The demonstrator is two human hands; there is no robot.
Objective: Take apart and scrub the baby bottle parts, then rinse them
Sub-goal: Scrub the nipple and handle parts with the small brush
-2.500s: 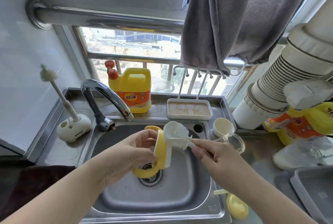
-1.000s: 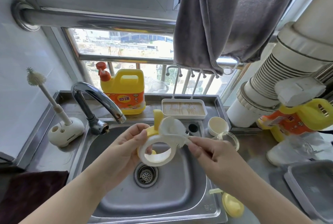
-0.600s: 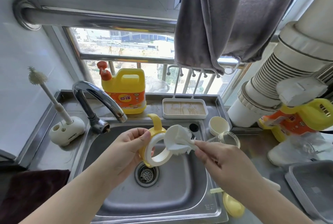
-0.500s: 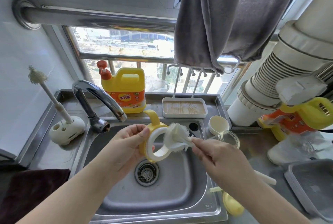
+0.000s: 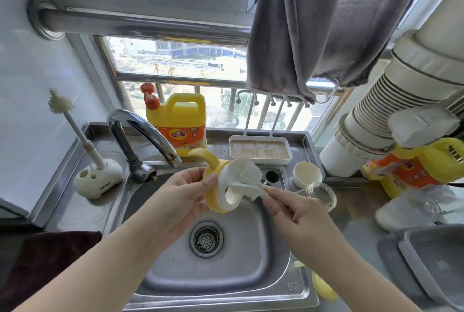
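We are in the scrubbing step. Our left hand point(image 5: 183, 198) grips the yellow collar ring point(image 5: 221, 186) over the sink point(image 5: 226, 274), fingers curled round its outer band with the thumb on the near edge. Our right hand point(image 5: 298, 213) pinches the handle of the white brush point(image 5: 244, 178) — its bristles lie against the ring's white rim, just beyond our left fingertips. Next, we judge, the ring wants turning so the brush reaches the rest, then rinsing under the tap point(image 5: 140, 133), off past our left knuckles. A clear bottle point(image 5: 321, 196) and a cream cup point(image 5: 307, 173) wait on the steel counter beyond our right fingers — a detergent jug point(image 5: 179, 123) stands by the window.
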